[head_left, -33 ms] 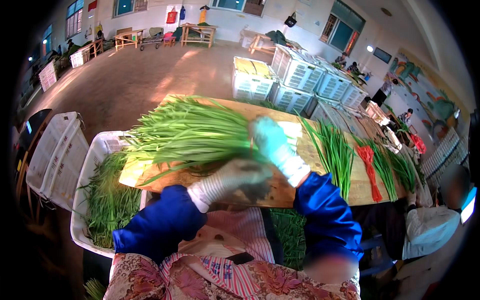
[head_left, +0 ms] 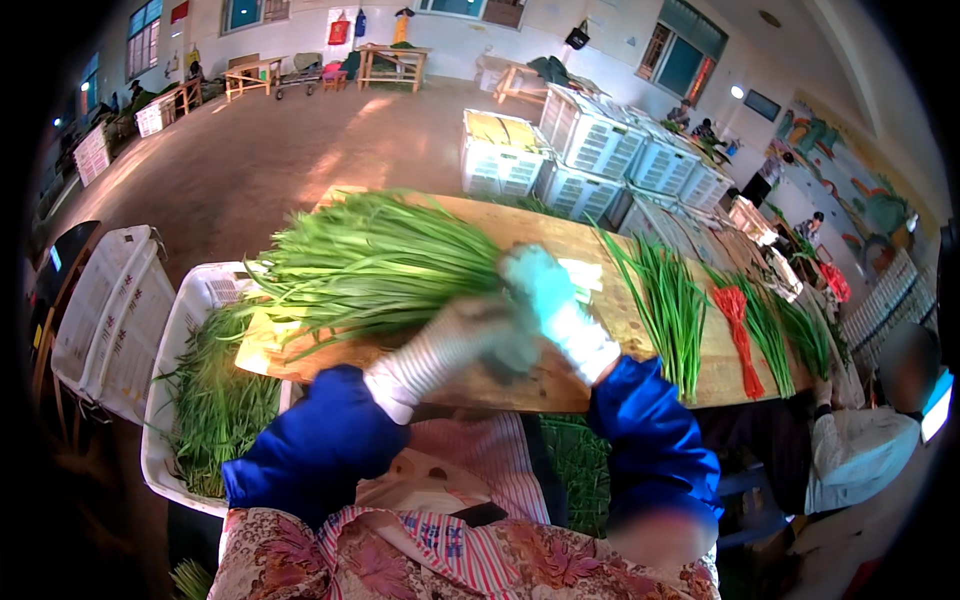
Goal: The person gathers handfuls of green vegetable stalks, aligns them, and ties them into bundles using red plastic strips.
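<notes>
Gripping the large green bundle (head_left: 380, 265) near its stalk end, we have the fingers of our right hand (head_left: 543, 288) closed around it, presumably there because the stalks gather tightest at that point while the leaves fan out to the left. The bundle lies across the worktop (head_left: 565, 385) in front of us, its leaf tips reaching toward the white crate (head_left: 155, 440) of loose greens (head_left: 225, 420) on our left. Our left hand (head_left: 495, 332) is just beside the right one, under the stalk end; it is blurred, so we cannot tell how far its fingers are open or whether they hold anything. To our right, a slimmer green bunch (head_left: 668, 320) lies with one end toward us, near some red strands (head_left: 735, 335), probably set there to be within reach yet apart from the spreading leaves.
</notes>
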Available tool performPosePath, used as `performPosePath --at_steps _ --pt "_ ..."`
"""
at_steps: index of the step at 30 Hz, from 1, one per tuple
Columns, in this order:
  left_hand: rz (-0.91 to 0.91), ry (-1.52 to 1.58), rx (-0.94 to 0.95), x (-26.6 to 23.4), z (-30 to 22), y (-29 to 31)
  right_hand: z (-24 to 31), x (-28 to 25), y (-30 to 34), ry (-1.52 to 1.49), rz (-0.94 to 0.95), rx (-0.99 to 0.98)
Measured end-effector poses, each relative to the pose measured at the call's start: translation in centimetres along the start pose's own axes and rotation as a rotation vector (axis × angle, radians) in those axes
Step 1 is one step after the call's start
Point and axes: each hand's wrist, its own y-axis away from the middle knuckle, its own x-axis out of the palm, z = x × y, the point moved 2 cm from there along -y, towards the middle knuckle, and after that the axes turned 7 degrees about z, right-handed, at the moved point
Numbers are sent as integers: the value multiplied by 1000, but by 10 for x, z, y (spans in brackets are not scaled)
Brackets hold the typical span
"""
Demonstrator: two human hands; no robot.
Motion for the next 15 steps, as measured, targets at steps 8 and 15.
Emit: performPosePath --at_steps 8,15 --pt "26 -1369 387 -3 -54 -27 85 1 44 78 81 -97" --pt "110 -1058 -23 -58 -38 -44 65 1 30 -44 -68 -98"
